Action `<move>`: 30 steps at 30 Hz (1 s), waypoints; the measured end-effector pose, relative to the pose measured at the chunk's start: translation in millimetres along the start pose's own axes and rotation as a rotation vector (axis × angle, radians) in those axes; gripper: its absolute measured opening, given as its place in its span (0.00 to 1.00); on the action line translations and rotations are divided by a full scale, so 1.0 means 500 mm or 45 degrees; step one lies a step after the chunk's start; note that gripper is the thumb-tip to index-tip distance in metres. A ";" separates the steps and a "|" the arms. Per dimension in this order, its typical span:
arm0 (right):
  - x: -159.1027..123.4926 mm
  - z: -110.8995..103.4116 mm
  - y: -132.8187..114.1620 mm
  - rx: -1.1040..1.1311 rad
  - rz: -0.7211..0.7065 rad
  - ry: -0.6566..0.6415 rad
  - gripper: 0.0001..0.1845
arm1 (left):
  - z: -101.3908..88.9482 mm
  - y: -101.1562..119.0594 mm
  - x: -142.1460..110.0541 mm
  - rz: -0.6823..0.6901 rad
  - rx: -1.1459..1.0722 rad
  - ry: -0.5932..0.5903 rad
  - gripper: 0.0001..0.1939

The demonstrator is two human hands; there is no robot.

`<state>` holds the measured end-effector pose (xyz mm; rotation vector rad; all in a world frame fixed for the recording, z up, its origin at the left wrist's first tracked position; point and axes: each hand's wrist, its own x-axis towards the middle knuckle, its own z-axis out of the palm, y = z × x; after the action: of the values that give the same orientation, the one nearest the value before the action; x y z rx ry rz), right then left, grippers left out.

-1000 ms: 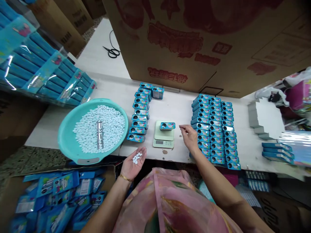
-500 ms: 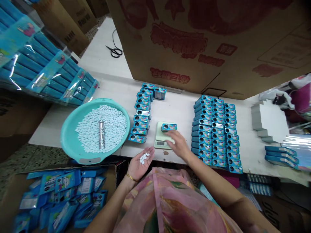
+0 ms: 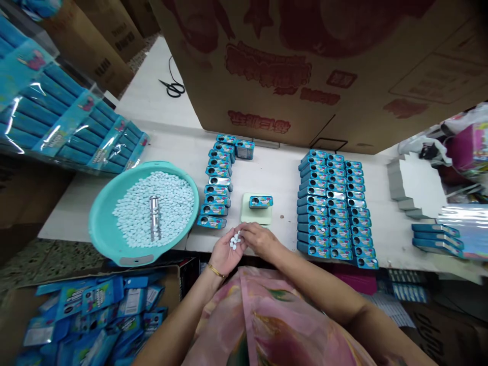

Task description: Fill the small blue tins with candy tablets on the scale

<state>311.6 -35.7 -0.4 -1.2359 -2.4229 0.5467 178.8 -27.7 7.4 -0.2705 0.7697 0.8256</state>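
My left hand is cupped palm up at the table's near edge, with a small heap of white candies lying in it. My right hand has come across, and its fingertips pinch at those candies. Just behind both hands a pale green scale carries one blue tin. To the left sits a teal basin full of white candies with a metal scoop lying in them.
A column of blue tins stands left of the scale, and a block of several rows of tins to its right. A big cardboard box is behind. Scissors lie far back. Blue packets fill a carton below left.
My right hand swung from beside the right tins, over the scale, to my left palm. The left hand rose slightly and curled more around the candies.
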 end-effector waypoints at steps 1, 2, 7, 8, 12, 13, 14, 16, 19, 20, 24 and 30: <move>0.007 -0.007 0.010 0.056 0.034 0.067 0.10 | 0.009 0.004 0.008 0.017 0.018 -0.036 0.14; 0.014 -0.015 0.021 0.110 0.076 0.143 0.10 | 0.017 0.008 0.016 0.031 0.033 -0.062 0.13; 0.055 -0.058 0.086 0.220 0.329 0.411 0.10 | 0.033 0.026 0.039 0.107 0.090 -0.075 0.12; 0.059 -0.064 0.097 0.226 0.368 0.415 0.10 | 0.029 0.028 0.038 0.112 0.088 -0.068 0.12; 0.046 -0.072 0.096 0.207 0.485 0.471 0.13 | -0.003 0.025 0.017 0.074 0.060 -0.033 0.12; 0.036 -0.068 0.081 0.192 0.459 0.456 0.13 | -0.013 0.021 0.010 0.059 0.056 -0.021 0.12; 0.023 -0.060 0.061 0.179 0.390 0.397 0.13 | -0.023 0.016 0.003 0.043 0.052 -0.009 0.13; -0.003 -0.038 0.010 0.148 0.158 0.172 0.13 | -0.043 0.002 -0.010 -0.006 0.049 0.019 0.13; -0.036 -0.002 -0.059 0.032 0.004 -0.149 0.15 | -0.069 -0.020 -0.025 -0.121 0.053 0.070 0.14; -0.043 0.008 -0.072 0.009 0.013 -0.221 0.15 | -0.077 -0.026 -0.028 -0.154 0.059 0.083 0.15; -0.055 0.024 -0.076 0.083 0.004 -0.378 0.13 | -0.096 -0.041 -0.034 -0.220 0.087 0.083 0.13; -0.061 0.029 -0.065 0.217 0.043 -0.401 0.15 | -0.095 -0.043 -0.040 -0.264 0.079 0.068 0.12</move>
<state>299.2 -80.9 -1.4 -1.1959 -2.5421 1.0028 161.8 -76.8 -13.3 -0.3122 0.8013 0.6002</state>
